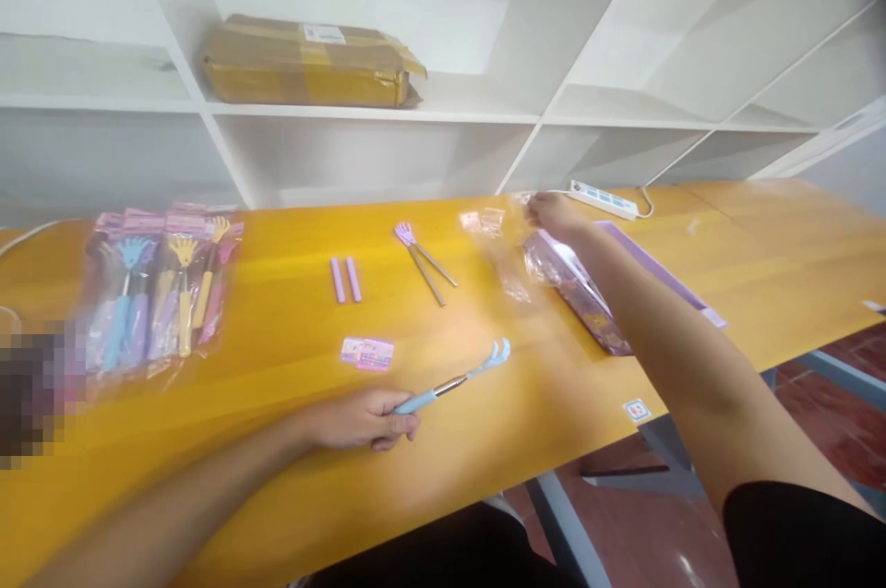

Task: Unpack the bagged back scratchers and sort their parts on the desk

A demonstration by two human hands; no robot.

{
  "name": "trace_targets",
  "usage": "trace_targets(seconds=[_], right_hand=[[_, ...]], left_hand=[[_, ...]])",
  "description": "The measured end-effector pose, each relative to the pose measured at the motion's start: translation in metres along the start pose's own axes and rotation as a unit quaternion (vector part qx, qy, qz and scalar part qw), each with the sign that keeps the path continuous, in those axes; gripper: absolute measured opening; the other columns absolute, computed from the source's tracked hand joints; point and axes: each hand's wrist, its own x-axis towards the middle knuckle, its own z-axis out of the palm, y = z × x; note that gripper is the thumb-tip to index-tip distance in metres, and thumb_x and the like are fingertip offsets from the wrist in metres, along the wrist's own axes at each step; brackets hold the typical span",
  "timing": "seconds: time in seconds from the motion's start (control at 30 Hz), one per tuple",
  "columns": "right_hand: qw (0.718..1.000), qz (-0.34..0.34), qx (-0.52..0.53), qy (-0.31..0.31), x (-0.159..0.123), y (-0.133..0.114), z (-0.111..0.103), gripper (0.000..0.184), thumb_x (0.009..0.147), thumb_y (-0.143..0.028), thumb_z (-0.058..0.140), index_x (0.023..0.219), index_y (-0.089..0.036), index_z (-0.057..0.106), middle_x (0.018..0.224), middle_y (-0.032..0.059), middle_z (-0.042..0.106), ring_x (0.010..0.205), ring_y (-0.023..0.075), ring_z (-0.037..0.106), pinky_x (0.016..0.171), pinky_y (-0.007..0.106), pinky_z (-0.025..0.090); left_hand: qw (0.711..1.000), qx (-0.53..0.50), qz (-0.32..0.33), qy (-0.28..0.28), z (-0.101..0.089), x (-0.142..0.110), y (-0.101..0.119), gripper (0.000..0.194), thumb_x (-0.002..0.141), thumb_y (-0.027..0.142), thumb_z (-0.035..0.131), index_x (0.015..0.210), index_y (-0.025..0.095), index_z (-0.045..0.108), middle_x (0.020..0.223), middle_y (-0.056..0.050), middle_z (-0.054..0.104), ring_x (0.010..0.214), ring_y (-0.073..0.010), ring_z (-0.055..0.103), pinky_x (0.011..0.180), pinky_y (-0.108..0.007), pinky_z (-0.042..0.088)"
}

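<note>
A light blue back scratcher with a metal shaft lies in my left hand, its claw pointing right and away from me. My left fingers wrap round its handle. At the back of the table, my right hand is curled at a clear plastic wrapper; its fingertips are small and blurred. More crumpled clear wrappers lie just left of my right forearm. Two metal-shafted claws in purple lie in the middle, with two purple handle tubes left of them. Small printed cards are nearer me.
A large clear bag of packaged back scratchers lies at the left. Under my right forearm are a purple printed package and a purple strip. A white power strip sits behind. A taped carton rests on the shelf.
</note>
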Motion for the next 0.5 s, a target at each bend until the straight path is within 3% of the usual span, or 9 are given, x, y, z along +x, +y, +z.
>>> trace_targets(seconds=[0.1, 0.17, 0.23, 0.3, 0.37, 0.43, 0.5], right_hand=[[0.991, 0.078, -0.079, -0.073, 0.0, 0.022, 0.02, 0.029, 0.096, -0.014, 0.064, 0.068, -0.017, 0.058, 0.06, 0.0018, 0.058, 0.061, 0.0131, 0.055, 0.066, 0.029, 0.05], [0.985, 0.096, -0.119, -0.08, 0.001, 0.031, 0.028, 0.021, 0.095, -0.015, 0.064, 0.075, -0.014, 0.063, 0.068, 0.0071, 0.063, 0.07, 0.0176, 0.061, 0.075, 0.034, 0.054], [0.982, 0.095, -0.152, -0.058, 0.001, 0.038, 0.034, 0.009, 0.094, -0.018, 0.065, 0.091, -0.01, 0.069, 0.091, 0.0171, 0.07, 0.091, 0.0252, 0.066, 0.092, 0.042, 0.054], [0.98, 0.057, -0.191, -0.02, -0.002, 0.042, 0.041, 0.028, 0.094, -0.023, 0.064, 0.116, -0.007, 0.069, 0.127, 0.0278, 0.065, 0.12, 0.0339, 0.062, 0.111, 0.05, 0.046], [0.97, -0.009, -0.244, 0.001, -0.01, 0.042, 0.049, 0.045, 0.096, -0.027, 0.06, 0.135, -0.005, 0.063, 0.15, 0.0322, 0.051, 0.14, 0.0406, 0.05, 0.122, 0.055, 0.035], [0.957, -0.05, -0.284, -0.016, -0.021, 0.038, 0.057, 0.052, 0.098, -0.032, 0.056, 0.141, -0.004, 0.06, 0.155, 0.0335, 0.048, 0.145, 0.044, 0.046, 0.125, 0.058, 0.032], [0.959, -0.044, -0.276, -0.039, -0.034, 0.03, 0.066, 0.051, 0.099, -0.034, 0.054, 0.139, -0.004, 0.061, 0.151, 0.033, 0.052, 0.142, 0.0433, 0.05, 0.123, 0.058, 0.036]], left_hand=[[1.0, -0.012, -0.003, 0.0, -0.002, 0.0, -0.002, 0.048, 0.104, 0.067, 0.059, 0.099, 0.019, 0.054, 0.07, 0.005, 0.048, 0.063, -0.0119, 0.04, 0.063, -0.026, 0.034], [1.0, -0.019, -0.001, 0.005, -0.003, 0.0, -0.001, 0.048, 0.105, 0.067, 0.058, 0.099, 0.02, 0.053, 0.069, 0.005, 0.049, 0.063, -0.0122, 0.041, 0.064, -0.026, 0.034], [1.0, -0.021, 0.001, 0.008, -0.003, -0.001, 0.0, 0.048, 0.105, 0.067, 0.058, 0.099, 0.02, 0.053, 0.069, 0.005, 0.049, 0.063, -0.0124, 0.041, 0.064, -0.026, 0.034], [1.0, -0.021, 0.001, 0.007, -0.003, -0.001, 0.001, 0.048, 0.105, 0.067, 0.058, 0.098, 0.02, 0.054, 0.069, 0.005, 0.049, 0.063, -0.0125, 0.041, 0.064, -0.026, 0.034], [1.0, -0.025, 0.0, 0.007, -0.004, 0.0, 0.0, 0.048, 0.105, 0.067, 0.058, 0.097, 0.02, 0.053, 0.07, 0.005, 0.049, 0.063, -0.0123, 0.041, 0.064, -0.026, 0.034], [0.999, -0.032, 0.002, 0.012, -0.004, 0.001, -0.003, 0.047, 0.104, 0.066, 0.059, 0.097, 0.02, 0.053, 0.069, 0.005, 0.049, 0.062, -0.012, 0.041, 0.064, -0.026, 0.034], [0.999, -0.045, 0.009, 0.024, -0.005, 0.002, -0.008, 0.047, 0.105, 0.065, 0.059, 0.098, 0.019, 0.054, 0.068, 0.006, 0.048, 0.061, -0.0115, 0.041, 0.063, -0.027, 0.033]])
